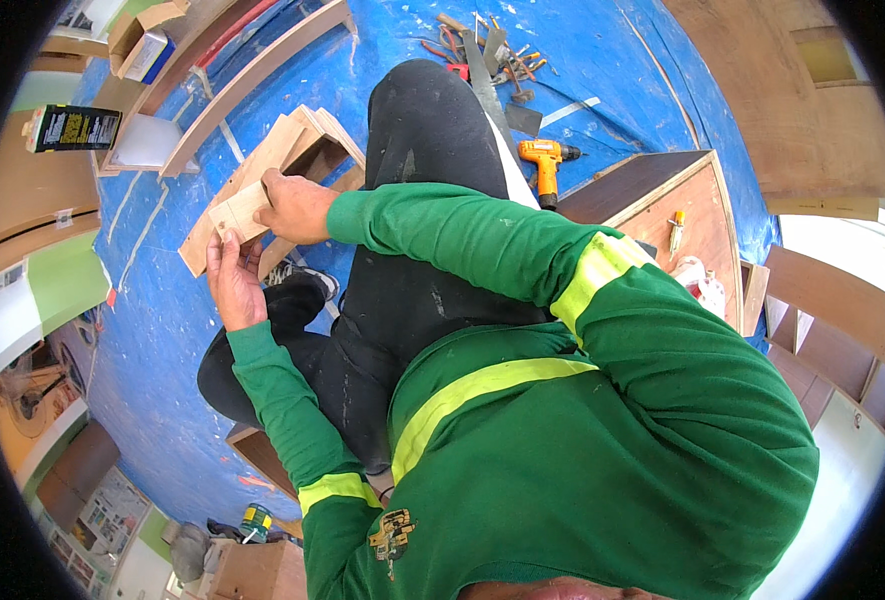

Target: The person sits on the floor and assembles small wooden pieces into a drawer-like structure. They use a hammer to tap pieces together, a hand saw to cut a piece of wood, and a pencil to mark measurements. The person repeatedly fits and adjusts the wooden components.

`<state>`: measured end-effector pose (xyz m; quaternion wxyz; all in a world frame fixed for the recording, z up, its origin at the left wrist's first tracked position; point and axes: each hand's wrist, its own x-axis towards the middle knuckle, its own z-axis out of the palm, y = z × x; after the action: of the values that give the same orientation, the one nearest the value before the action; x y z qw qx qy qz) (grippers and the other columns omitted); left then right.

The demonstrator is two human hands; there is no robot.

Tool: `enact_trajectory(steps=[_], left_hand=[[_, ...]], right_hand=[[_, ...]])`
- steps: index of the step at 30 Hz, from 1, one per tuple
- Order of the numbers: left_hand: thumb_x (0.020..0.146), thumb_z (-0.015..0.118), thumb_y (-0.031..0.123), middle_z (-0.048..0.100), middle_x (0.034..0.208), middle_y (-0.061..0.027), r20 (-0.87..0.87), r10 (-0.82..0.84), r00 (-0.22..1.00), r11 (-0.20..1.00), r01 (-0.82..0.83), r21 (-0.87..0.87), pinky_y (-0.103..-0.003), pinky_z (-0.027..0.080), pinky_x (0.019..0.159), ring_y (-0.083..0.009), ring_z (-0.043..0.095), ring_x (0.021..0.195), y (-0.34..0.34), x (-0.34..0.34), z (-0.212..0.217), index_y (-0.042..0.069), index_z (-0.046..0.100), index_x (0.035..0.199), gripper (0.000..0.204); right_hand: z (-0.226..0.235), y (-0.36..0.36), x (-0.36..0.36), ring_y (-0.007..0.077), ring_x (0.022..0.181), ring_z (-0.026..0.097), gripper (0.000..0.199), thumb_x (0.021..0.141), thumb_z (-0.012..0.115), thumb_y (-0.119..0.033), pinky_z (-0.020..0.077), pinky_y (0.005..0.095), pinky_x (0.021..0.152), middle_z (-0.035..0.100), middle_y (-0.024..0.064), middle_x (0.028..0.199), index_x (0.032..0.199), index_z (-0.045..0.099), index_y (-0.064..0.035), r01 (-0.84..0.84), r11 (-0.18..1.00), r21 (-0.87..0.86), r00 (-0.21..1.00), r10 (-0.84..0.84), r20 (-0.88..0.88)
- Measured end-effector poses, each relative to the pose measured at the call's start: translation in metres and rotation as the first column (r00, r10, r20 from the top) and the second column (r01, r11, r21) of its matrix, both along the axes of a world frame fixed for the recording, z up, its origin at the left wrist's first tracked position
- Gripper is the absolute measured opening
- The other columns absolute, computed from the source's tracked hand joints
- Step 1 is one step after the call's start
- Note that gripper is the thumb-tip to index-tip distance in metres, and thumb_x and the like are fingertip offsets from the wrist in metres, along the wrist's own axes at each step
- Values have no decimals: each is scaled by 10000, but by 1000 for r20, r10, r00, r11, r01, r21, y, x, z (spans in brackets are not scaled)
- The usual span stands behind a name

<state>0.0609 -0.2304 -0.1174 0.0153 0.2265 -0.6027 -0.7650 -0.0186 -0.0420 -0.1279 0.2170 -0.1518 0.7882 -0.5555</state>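
We've got a small pale plywood piece [234, 213] pinched between both hands: left hand [232, 282] cupped under it, right hand [295, 205] gripping the top edge. It sits against a boxy raw-wood frame [297, 150] on the crinkly blue tarp [162, 330], orange drill [546, 160] lying nearby.

A blue tarp [602, 60] covered the floor; brown wooden panels [812, 120] and a cabinet [692, 210] stood around under bright daylight.
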Motion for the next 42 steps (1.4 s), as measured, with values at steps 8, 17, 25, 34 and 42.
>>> enact_trajectory(steps=[8,17,25,34,42], left_hand=[[1091,704,272,686,1224,-25,33,14,999,1000,-14,13,-364,554,1011,-158,660,1090,-2,6,-7,47,575,1447,440],[1104,670,207,685,1317,-62,25,-50,998,999,50,-18,-382,557,1036,-188,667,1140,21,-12,-3,32,526,1522,476],[1105,661,177,693,1311,-80,11,-36,999,999,36,22,-372,558,1033,-189,680,1134,17,-19,-15,-9,519,1534,489],[1118,645,197,697,1326,-111,6,-13,1000,998,13,57,-374,566,1031,-204,702,1142,10,-16,-21,-37,524,1535,494],[1113,654,199,700,1301,-104,4,0,1000,998,0,56,-374,565,1038,-195,698,1136,10,-14,-19,-47,526,1524,496]], right_hand=[[5,6,3,533,1121,698,533,1005,682,-307,542,578,944,697,400,1124,1236,510,142,-39,999,10,999,39,11],[-5,31,-10,523,1129,702,554,1002,677,-304,544,568,958,702,394,1136,1272,513,151,-10,999,52,1000,9,9],[9,40,-14,525,1200,684,538,980,673,-285,532,559,1036,684,420,1202,1237,544,169,7,1000,15,998,-8,68],[-8,30,-13,514,1083,715,502,1000,682,-325,549,567,923,714,367,1090,1184,576,129,24,1000,7,999,-23,-26],[-5,30,-11,509,1090,717,508,998,688,-324,554,563,922,715,366,1092,1192,573,132,17,1000,19,1000,-17,-24]])
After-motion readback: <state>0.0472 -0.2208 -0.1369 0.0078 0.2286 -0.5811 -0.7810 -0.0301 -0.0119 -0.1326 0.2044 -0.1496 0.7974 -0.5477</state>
